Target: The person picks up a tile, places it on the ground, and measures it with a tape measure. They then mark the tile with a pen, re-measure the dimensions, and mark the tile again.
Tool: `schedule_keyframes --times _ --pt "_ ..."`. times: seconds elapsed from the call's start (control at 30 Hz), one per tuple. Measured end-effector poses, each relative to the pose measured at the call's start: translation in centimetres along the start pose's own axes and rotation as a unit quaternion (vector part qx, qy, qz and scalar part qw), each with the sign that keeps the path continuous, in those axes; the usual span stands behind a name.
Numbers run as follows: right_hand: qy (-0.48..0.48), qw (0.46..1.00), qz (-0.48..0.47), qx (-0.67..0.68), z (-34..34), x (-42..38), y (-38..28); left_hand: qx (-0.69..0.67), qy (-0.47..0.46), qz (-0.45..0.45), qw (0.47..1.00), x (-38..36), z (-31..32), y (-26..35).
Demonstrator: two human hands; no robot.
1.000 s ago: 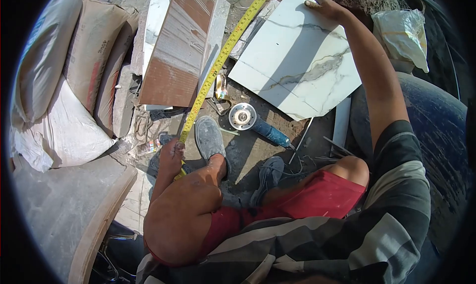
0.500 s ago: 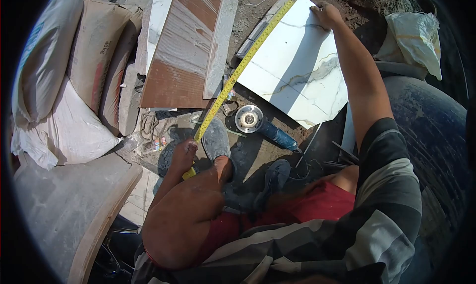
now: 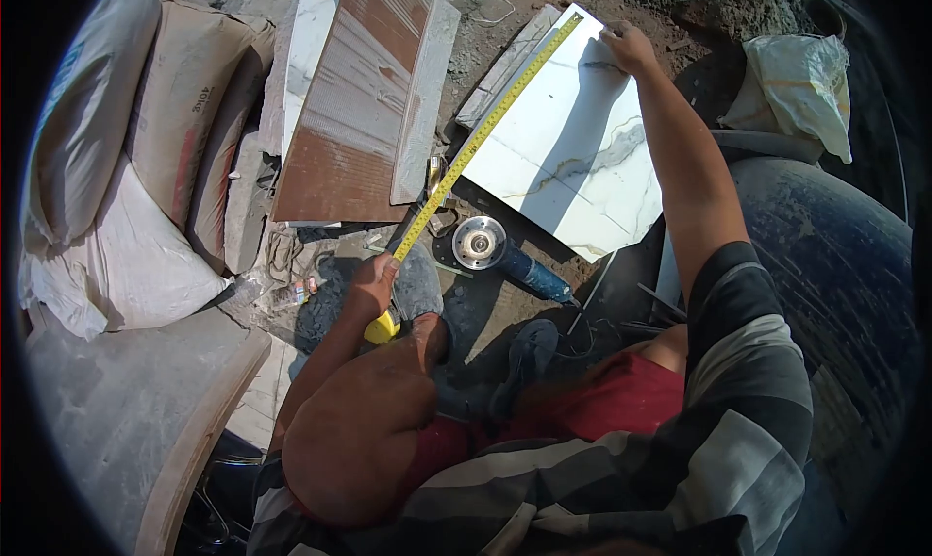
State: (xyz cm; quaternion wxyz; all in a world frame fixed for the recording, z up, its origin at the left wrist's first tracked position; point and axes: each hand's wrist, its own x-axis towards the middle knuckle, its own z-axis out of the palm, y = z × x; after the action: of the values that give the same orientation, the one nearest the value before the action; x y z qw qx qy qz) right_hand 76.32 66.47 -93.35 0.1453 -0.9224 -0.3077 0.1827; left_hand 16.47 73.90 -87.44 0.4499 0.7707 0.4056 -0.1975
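Tape measure [image 3: 485,129]: yellow blade pulled out straight, running diagonally along the left edge of the white marble tile [image 3: 573,158], from the tile's far top corner down to the case near the person's knee. Tile lies flat on the dirt floor, tilted as a diamond in view, grey veining across it. Left hand [image 3: 374,284]: grip closed around the blade just above the yellow case, which shows below the fingers; this end sits well clear of the tile's near corner. Right hand [image 3: 626,44]: arm fully stretched, fingers pressed down on the tile's far top edge, near the blade's end; can't tell if it pins the hook itself. Angle grinder [image 3: 505,255] lies on the floor just below the tile's lower edge, disc facing up, between tile and shoe [image 3: 419,282]. Brown ribbed tile [image 3: 354,100] left of the blade, cement sacks [image 3: 146,129] stacked further left.
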Motion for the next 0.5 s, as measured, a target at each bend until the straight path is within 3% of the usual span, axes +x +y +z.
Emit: schedule_keyframes --times 0.1,0.33,0.5 --pt "0.089 0.994 -0.025 0.058 0.4 -0.5 -1.3 -0.089 0.010 -0.002 0.996 2.2 0.5 0.5" --pt "0.099 0.995 -0.020 0.027 1.3 0.2 -5.2 -0.053 0.056 0.051 0.996 5.9 0.8 1.9" --pt "0.140 0.990 -0.032 0.009 3.0 1.9 -4.5 -0.055 0.034 0.036 0.997 5.5 0.3 3.0"
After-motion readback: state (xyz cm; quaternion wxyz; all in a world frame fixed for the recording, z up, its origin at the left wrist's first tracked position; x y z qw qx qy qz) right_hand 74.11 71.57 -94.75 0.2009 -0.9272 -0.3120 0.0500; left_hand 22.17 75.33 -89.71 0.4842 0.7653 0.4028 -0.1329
